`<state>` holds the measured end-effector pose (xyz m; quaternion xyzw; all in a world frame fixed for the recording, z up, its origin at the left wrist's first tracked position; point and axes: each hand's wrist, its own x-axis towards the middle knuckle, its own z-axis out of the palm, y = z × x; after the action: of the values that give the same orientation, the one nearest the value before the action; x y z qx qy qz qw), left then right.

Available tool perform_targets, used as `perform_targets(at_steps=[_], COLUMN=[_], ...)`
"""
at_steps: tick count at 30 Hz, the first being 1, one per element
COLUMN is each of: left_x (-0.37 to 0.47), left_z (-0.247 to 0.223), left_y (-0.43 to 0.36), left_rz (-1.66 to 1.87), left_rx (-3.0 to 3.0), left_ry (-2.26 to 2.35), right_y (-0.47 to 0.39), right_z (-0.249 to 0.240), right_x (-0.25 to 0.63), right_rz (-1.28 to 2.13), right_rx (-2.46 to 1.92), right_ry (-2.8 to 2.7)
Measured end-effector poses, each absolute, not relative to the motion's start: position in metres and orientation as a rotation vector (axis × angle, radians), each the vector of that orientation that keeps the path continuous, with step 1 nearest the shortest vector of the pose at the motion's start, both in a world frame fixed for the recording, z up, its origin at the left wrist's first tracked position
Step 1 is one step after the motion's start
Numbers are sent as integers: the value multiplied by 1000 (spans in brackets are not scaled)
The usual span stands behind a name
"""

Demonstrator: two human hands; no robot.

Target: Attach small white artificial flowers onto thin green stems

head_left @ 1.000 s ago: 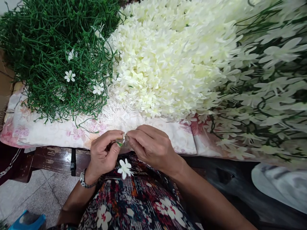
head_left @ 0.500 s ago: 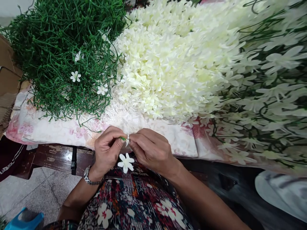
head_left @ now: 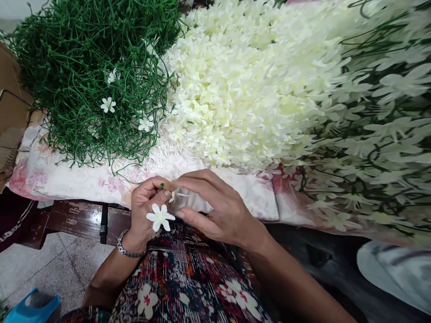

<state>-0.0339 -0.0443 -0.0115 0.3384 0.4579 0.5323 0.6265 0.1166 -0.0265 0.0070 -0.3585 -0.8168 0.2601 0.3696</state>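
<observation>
My left hand (head_left: 148, 204) is closed, its thumb and forefinger pinching an artificial flower stem (head_left: 162, 185) whose green tip shows above the fingers. A white artificial flower (head_left: 160, 217) hangs open-faced just below that grip. Close by the fingertips are a second pale flower, mostly hidden, and a thin white piece (head_left: 182, 194) resembling a stamen. My right hand (head_left: 215, 211) is just to the right, thumb and forefinger spread apart around this spot. Nothing is visibly gripped in it.
Green plastic stems (head_left: 90, 80) are heaped at the back left. Loose white blossoms (head_left: 242, 89) fill the middle, with white stamens (head_left: 168, 154) between the piles. Finished-looking flower sprays (head_left: 380, 143) lie to the right. Floral cloth (head_left: 77, 181) covers the work surface; a cardboard box (head_left: 11, 103) stands left.
My right thumb and forefinger have parted from their pinch near the stem. The hanging white flower has shifted left and up, now in front of my left hand.
</observation>
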Motion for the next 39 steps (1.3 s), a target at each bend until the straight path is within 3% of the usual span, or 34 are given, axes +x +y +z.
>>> perform_targets(at_steps=[11, 18, 27, 39], left_x=[-30, -29, -37, -36], left_z=[-10, -10, -8, -13], left_y=[-50, -51, -52, -54], left_rz=[1261, 1278, 1277, 1249], left_rx=[814, 880, 1333, 1828], left_ry=[1029, 1137, 1184, 1210], right_y=[-28, -31, -29, -28], right_z=[-3, -6, 5, 16], right_x=[106, 103, 114, 119], right_rz=[420, 484, 630, 335], right_rx=[-908, -960, -962, -895], right_ry=[-2113, -2006, -1930, -2183])
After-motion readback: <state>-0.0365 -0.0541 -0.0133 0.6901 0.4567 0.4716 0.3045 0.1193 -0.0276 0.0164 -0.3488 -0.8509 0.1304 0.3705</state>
